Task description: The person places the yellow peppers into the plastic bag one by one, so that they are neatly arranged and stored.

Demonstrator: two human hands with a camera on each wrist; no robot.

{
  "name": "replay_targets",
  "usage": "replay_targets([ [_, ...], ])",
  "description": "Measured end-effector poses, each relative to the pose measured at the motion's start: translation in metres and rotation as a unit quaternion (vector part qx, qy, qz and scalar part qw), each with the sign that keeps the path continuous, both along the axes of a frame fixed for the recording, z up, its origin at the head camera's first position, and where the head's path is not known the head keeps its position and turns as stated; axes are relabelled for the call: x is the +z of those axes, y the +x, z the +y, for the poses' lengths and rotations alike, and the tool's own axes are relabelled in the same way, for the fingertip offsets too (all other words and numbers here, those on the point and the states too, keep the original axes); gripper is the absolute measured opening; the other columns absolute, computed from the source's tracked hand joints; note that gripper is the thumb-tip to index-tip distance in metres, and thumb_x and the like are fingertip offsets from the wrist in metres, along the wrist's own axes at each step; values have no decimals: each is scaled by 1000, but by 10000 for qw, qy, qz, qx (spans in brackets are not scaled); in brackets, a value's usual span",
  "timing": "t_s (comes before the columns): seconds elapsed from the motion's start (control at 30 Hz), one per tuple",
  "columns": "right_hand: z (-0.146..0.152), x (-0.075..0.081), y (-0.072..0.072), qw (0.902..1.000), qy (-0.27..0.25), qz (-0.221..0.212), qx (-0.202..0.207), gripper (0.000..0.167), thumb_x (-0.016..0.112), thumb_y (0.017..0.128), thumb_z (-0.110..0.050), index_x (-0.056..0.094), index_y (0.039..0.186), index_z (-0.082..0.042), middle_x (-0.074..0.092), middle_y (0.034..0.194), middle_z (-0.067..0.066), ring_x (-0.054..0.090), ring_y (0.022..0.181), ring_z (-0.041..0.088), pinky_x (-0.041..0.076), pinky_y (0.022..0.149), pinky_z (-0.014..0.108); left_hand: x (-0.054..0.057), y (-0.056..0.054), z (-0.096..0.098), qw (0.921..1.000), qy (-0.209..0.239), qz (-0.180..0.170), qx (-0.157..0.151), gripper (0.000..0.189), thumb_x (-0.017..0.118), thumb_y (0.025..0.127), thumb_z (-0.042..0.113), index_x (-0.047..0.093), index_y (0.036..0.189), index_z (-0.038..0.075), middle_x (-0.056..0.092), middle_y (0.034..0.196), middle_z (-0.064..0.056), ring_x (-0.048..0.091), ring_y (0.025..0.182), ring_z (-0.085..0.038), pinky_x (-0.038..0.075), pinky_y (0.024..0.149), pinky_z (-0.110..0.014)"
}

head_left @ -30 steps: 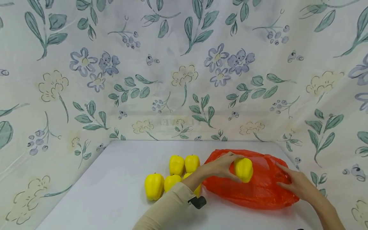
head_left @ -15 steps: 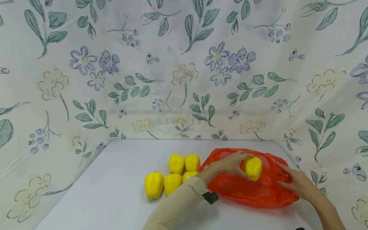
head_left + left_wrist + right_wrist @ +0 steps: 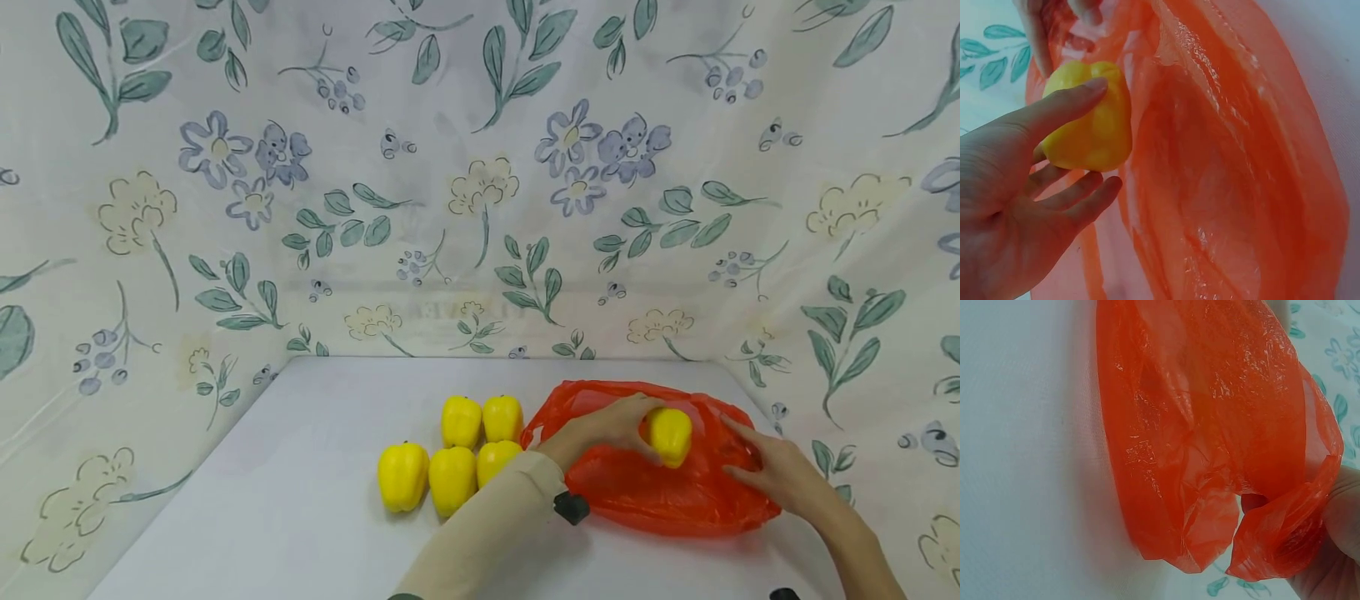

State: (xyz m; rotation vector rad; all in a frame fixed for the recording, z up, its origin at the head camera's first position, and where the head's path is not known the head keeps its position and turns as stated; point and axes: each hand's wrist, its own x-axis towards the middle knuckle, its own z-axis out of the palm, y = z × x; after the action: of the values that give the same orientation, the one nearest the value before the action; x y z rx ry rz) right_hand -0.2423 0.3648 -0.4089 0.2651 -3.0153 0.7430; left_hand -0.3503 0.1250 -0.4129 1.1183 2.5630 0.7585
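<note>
My left hand [image 3: 618, 423] grips a yellow bell pepper [image 3: 671, 437] above a red plastic bag [image 3: 637, 500]. In the left wrist view, the thumb lies across the front of the pepper [image 3: 1094, 134], and some fingers spread beneath it. At the bag's right end my right hand [image 3: 783, 475] holds the plastic. The right wrist view has the gathered bag handle [image 3: 1279, 537] in front of that hand, hiding most of its fingers. Left of the bag, more yellow bell peppers [image 3: 453, 479] stand together on the white table.
The white table [image 3: 300, 458] extends left of the peppers. Behind it and along both sides hangs a floral curtain [image 3: 480, 250]. A beige sleeve [image 3: 487, 521] on the left arm crosses in front of the peppers, with a black wrist device [image 3: 572, 507] on it.
My left hand has carried the pepper to the right, farther over the bag and closer to the right hand. The right hand keeps its place at the bag's end.
</note>
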Motion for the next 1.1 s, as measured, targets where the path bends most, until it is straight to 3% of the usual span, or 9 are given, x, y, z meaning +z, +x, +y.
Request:
replay_targets([
  [0.23,0,-1,2,10000,-13,61,-5,82,78,82,-21,35,149,0,61,121,29,60,90,22,61,70,33,-2,1,11,9994,-155,-55,295,78,82,79,34,39,145,31,48,133,13,46,112,-3,48,95,-19],
  [0.6,-1,-1,3,9999,-30,105,26,81,77,82,-21,35,148,2,62,121,28,61,92,23,61,71,33,-3,4,18,9992,-112,-52,380,78,77,84,34,33,149,28,41,147,11,45,119,-5,45,104,-22],
  [0.9,-2,-1,3,9999,-34,126,19,81,77,82,-19,35,149,1,61,121,28,60,89,21,61,70,32,-12,7,28,9966,26,-223,797,79,77,83,32,34,149,30,44,144,9,44,122,-8,45,106,-28],
  [1.1,-3,-1,3,9999,-41,114,10,82,78,82,-18,35,149,-1,60,122,29,61,90,21,61,70,32,-18,10,35,9957,103,-302,874,80,78,83,31,34,149,31,44,144,9,45,121,-8,46,106,-29],
])
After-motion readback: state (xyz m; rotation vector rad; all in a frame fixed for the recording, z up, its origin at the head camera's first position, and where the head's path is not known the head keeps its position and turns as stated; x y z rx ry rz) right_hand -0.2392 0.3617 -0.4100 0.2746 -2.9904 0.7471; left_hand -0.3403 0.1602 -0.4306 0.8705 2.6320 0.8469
